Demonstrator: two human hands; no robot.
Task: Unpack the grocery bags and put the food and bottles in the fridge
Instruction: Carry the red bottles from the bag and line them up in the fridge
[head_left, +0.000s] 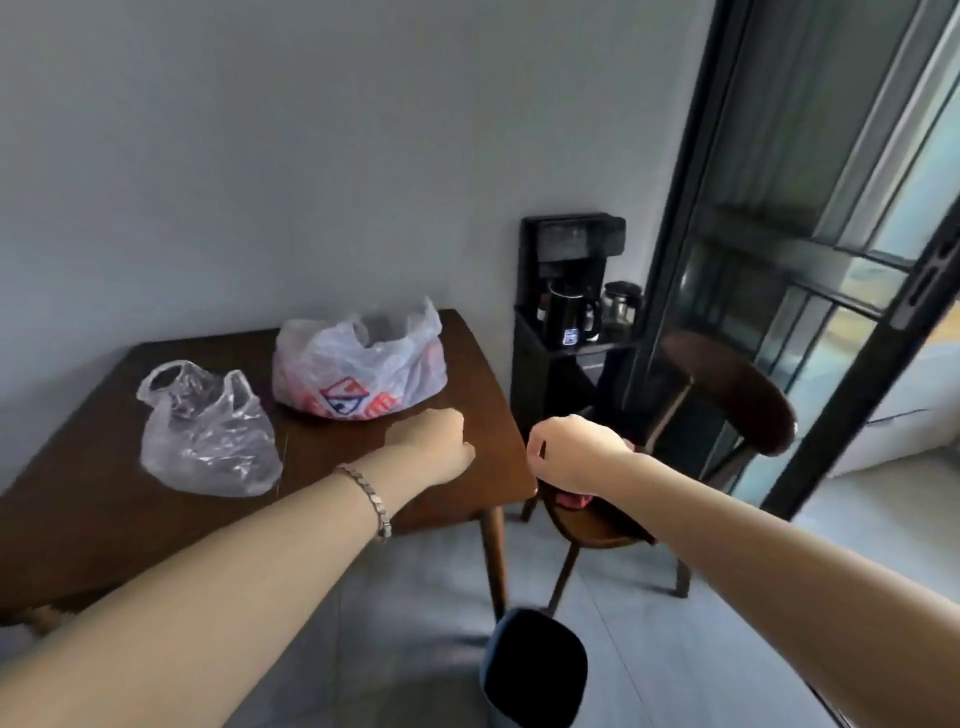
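1. White printed grocery bag (358, 369): red and blue logo, bulging with contents we cannot make out. It sits on the far right part of the dark wooden table (78, 519), mouth and handles up, its longer side running across the table.
2. Clear plastic bag (208, 436): slumped and crumpled, apparently empty or nearly so. It lies on the same table, left of the printed bag and apart from it.
3. Left hand (434, 447): held over the table's near right corner with the fingers curled under in a loose fist. We see nothing in it. A link bracelet (366, 493) is on the wrist.
4. Right hand (574, 452): off the table edge, above the seat of a wooden chair (737, 395), fingers curled. A pink-red item (571, 500) shows just under it. We cannot tell whether the hand holds that item or it rests on the seat.
5. Governing relation: the printed bag lies straight ahead of the left hand and slightly to its left, near it. The right hand is farther off, to the right. We judge the left hand better placed to reach the bag's mouth.
6. Other: a black kettle (569, 319) on a dispenser stand and a dark bin (535, 670) on the floor. No fridge is in view.
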